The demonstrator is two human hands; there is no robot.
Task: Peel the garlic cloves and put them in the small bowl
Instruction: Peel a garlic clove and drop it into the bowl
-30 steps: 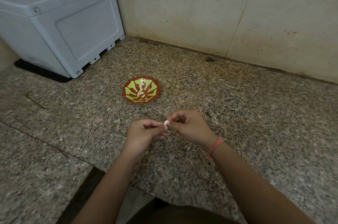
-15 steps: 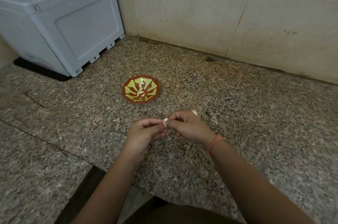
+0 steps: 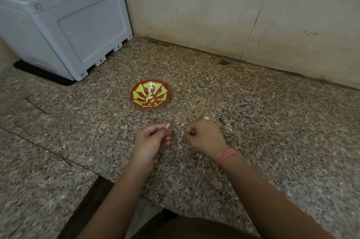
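Right hand (image 3: 203,134) clenched; whether it pinches any peel is too small to tell. Left hand (image 3: 153,139) pinches a small pale garlic clove (image 3: 168,125) above the counter (image 3: 263,121), small bowl (image 3: 139,93) at its 12 o'clock holding pale peeled cloves (image 3: 150,99).

Dim, soft, even light; slight motion blur mid-frame; wide-angle bending at the edges.
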